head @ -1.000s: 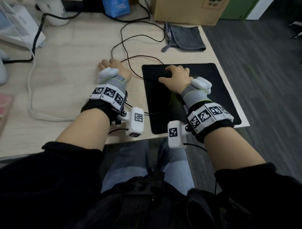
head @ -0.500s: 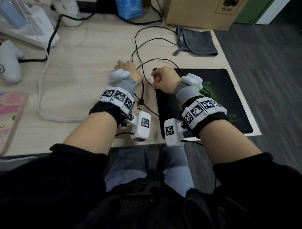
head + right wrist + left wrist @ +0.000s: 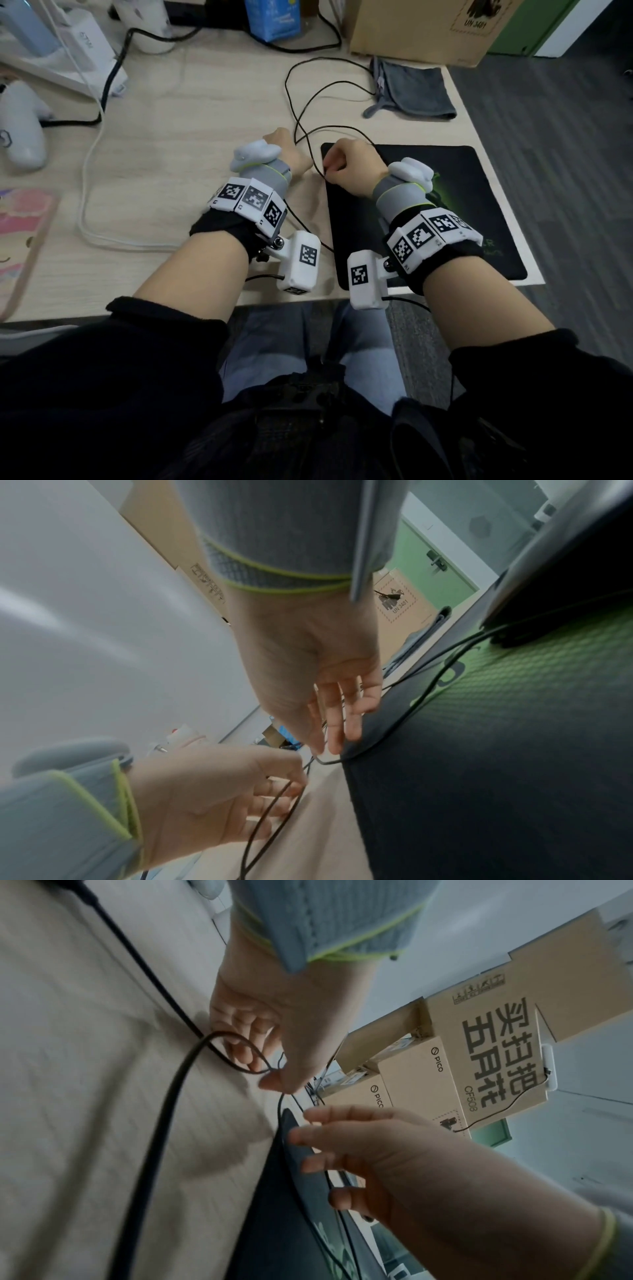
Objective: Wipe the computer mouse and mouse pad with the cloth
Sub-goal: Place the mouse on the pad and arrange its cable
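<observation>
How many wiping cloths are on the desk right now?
1. A dark grey folded cloth lies at the desk's far right corner, beyond the black mouse pad and just in front of the brown cardboard box. More may lie out of frame.

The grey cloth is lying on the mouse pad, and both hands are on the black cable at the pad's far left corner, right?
Not quite: in the head view the grey cloth lies on the desk beyond the mouse pad, by the cardboard box. The left hand and right hand are indeed on the black cable at the pad's far left corner.
</observation>
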Available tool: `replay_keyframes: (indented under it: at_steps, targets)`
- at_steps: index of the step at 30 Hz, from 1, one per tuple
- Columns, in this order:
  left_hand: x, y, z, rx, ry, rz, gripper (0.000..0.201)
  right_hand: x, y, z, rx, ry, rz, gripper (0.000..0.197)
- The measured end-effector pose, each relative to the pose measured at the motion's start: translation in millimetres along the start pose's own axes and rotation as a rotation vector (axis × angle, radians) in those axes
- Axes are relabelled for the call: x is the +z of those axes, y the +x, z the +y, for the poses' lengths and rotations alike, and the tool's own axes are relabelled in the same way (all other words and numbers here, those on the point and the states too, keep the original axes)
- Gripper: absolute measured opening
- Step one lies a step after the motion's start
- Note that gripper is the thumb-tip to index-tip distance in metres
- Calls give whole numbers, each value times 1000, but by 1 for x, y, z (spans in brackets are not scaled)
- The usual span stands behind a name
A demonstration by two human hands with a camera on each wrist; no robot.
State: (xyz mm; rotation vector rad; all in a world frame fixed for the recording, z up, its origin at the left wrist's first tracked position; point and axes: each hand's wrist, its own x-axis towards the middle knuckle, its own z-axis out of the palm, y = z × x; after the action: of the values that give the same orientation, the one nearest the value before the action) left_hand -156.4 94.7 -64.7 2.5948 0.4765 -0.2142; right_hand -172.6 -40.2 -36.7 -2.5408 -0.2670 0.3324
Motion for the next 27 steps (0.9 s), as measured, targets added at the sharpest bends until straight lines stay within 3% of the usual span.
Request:
replay_keyframes:
  at_steps: [3,6,10,11,14,16,20,22,24,27]
  targets:
    - [0,-4,4,31,57,-62,11,3,-3,2,1,-82,-101,29]
    - [3,-6,2,59,30,-102,26,2,-6,6,26,-91,-23,24]
    - [-2,-16,7,101,45,-68,28,-5,-10,5,-7,-8,62,22]
    - [-2,-17,6,87,27,-28,30,-5,-11,4,-23,-2,43,28]
    - [-3,-19,3,46,-154,1,9,1,-14,3,-49,4,-24,55]
    - [-6,-23,-2,53,-279,32,40,4,-16,2,-78,27,25,72]
    - [-24,-35,-5,255,-402,100,48,-2,-18,-6,-124,-98,176,107]
    - [-36,-43,-4,374,-452,90,47,-8,-19,-13,-125,-222,221,115]
    - [-43,-50,-4,484,-506,91,38,-12,-21,-18,-137,-276,250,107]
    - [-50,-55,-3,588,-562,161,35,-21,-22,-17,-172,-171,394,54]
